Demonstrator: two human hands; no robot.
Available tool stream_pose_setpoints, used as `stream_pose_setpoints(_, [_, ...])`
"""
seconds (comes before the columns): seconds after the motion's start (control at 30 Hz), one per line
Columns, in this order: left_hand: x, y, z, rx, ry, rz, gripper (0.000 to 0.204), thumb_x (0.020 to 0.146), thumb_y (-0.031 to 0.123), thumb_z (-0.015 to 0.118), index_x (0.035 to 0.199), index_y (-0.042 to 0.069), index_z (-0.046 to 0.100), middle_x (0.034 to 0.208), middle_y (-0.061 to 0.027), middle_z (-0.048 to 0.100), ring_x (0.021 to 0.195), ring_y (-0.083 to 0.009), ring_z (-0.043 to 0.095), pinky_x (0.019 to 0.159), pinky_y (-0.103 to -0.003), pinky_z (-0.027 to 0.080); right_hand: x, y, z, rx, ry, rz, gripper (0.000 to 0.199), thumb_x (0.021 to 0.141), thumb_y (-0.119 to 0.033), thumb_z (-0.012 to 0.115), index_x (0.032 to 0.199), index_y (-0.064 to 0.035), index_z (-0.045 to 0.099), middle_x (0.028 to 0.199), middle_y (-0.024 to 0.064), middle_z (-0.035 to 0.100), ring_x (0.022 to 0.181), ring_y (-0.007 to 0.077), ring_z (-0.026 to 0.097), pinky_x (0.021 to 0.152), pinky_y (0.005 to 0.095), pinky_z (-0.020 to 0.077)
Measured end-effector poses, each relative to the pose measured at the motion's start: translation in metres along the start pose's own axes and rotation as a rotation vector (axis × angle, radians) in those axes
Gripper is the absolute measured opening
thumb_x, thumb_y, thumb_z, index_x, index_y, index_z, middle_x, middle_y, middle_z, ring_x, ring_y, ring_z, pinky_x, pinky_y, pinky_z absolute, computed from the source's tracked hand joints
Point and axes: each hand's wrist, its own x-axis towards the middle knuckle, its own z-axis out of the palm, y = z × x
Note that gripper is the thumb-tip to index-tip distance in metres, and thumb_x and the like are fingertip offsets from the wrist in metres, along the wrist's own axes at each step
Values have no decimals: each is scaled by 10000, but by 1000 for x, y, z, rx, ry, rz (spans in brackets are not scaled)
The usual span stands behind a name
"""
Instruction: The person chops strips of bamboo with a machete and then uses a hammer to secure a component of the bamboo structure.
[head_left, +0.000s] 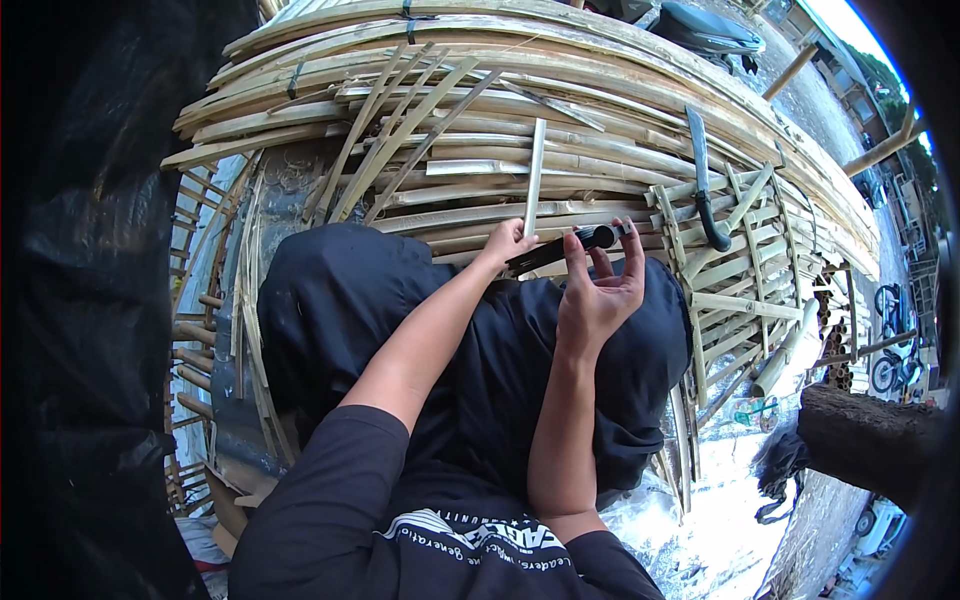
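Observation:
My left hand (508,243) is closed round the lower end of a pale bamboo strip (536,170), which points up and away from me. A long black object (545,257) with a rounded end reaches from beside my left fingers to my right hand (603,295). My right thumb and bent fingers are on either side of that rounded end, with a small light patch at the fingertips; its exact kind I cannot make out. Both hands are above my lap. A machete (700,160) with a dark curved handle lies on the bamboo to the right.
Long split bamboo lengths (560,60) lie stacked across the far side, with loose thin strips (400,130) on top. A woven bamboo lattice (745,260) is on the right. A dark log end (865,445) juts in at right, and a parked motorbike (700,30) stands beyond.

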Motion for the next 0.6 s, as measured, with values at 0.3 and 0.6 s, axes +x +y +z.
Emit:
stream_pose_setpoints(0.3, [-32,35,33,81,31,-89,222,942,208,693,991,1,631,786,-105,730,712,-169,730,646,-312,546,21,40,-29,-207,71,13,651,784,89,788,1362,44,492,1311,127,523,977,169,645,755,250,609])
stream_pose_setpoints(0.6, [-42,24,15,118,97,-103,259,891,229,747,900,-4,636,756,-116,731,683,-160,720,631,-311,534,9,49,5,-207,8,97,659,784,75,793,1369,40,490,1309,111,525,973,148,632,758,246,614])
